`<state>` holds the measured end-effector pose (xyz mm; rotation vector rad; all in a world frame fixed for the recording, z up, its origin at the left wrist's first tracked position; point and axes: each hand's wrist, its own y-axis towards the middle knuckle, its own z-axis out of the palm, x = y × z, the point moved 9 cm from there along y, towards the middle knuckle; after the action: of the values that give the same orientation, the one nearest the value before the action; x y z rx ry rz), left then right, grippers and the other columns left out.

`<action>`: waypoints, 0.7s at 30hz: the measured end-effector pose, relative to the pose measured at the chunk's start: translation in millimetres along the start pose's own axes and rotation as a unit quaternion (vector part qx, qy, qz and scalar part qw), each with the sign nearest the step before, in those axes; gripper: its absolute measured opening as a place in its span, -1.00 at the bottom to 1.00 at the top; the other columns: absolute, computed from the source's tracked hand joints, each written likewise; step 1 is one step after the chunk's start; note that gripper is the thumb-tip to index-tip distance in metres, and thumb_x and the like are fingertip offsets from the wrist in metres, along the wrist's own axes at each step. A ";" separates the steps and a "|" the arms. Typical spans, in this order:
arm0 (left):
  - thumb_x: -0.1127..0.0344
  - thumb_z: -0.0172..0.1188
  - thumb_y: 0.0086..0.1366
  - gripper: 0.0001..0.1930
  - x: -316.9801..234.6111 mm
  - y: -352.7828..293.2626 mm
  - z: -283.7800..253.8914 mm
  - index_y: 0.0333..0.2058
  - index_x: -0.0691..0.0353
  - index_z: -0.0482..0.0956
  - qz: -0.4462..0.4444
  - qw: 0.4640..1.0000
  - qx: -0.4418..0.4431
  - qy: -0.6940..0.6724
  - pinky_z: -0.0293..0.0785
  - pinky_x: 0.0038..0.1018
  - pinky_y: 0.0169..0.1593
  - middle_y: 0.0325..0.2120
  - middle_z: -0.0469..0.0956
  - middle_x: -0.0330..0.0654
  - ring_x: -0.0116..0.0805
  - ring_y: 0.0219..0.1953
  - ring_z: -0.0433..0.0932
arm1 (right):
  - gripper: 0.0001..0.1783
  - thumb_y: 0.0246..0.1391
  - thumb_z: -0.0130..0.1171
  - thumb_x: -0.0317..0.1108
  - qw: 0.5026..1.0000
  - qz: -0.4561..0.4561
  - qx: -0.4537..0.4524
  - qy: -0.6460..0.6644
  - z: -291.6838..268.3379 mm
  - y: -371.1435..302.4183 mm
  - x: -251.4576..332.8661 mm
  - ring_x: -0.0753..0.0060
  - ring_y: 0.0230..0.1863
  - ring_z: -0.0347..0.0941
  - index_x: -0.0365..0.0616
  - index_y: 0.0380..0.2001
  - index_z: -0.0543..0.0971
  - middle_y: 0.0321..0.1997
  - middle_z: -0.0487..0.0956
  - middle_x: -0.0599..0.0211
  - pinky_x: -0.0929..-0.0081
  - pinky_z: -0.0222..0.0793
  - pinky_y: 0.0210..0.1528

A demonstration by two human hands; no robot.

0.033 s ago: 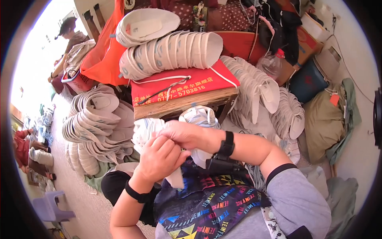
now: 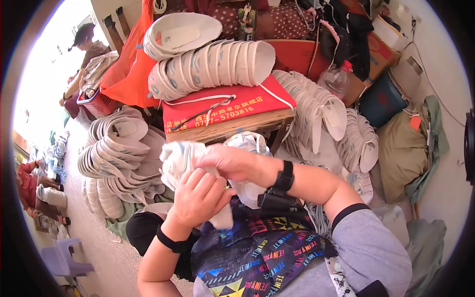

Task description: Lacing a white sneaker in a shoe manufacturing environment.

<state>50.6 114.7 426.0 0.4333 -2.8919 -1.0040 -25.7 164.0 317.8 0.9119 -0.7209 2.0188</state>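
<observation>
- Left hand: fingers curled together, clasping a white shoe upper.
- Right hand: bent over the same upper, touching it; fingertips hidden, so I cannot tell whether they pinch.
- The upper sits at the near side of the wooden table, above the patterned apron.
- Far: nested uppers lie on red sheeting.
</observation>
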 end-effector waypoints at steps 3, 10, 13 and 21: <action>0.28 0.31 0.02 -0.68 -7.6 -3.9 -19.4 -0.22 0.22 0.55 -0.051 0.997 -0.061 0.015 0.33 -0.28 -0.18 -0.34 0.47 -0.16 -0.16 -0.32 0.45 | -0.60 0.27 0.00 -0.33 0.989 -0.097 0.036 0.104 -26.1 -17.5 44.0 0.32 0.00 0.53 -0.26 0.12 0.40 0.03 0.56 0.21 0.30 0.40 0.15; 0.31 0.16 0.24 -0.70 48.5 -37.6 27.7 -0.06 0.21 0.49 -0.321 0.933 -0.108 -0.121 0.33 -0.28 0.01 -0.14 0.45 -0.06 -0.12 -0.12 0.45 | -0.59 0.32 -0.06 -0.23 0.977 -0.049 -0.096 0.185 -147.1 -73.3 28.2 0.19 0.13 0.46 -0.22 0.14 0.41 0.12 0.52 0.11 0.11 0.36 0.21; 0.20 0.20 0.26 -0.55 68.7 -37.9 68.3 0.09 0.21 0.42 -0.385 0.890 -0.103 -0.223 0.35 -0.26 0.10 -0.02 0.38 0.03 -0.08 -0.03 0.41 | -0.57 0.31 -0.02 -0.17 0.970 -0.045 -0.140 0.193 -150.1 -81.3 12.1 0.19 0.13 0.46 -0.21 0.11 0.44 0.10 0.53 0.12 0.10 0.35 0.21; 0.05 0.35 0.11 -0.11 81.5 -13.9 114.1 0.32 0.20 0.09 -0.425 0.866 -0.092 -0.249 0.21 -0.20 0.27 0.17 0.17 0.13 0.06 0.24 0.22 | -0.60 0.30 0.01 -0.13 0.968 -0.070 -0.219 0.096 -158.2 -100.8 3.7 0.36 -0.03 0.54 -0.19 0.03 0.50 -0.01 0.59 0.27 0.27 0.46 0.05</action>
<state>-39.8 150.1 324.0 1.7685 -2.9511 -1.6749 1.7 335.1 246.0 0.4860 -0.9171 1.6969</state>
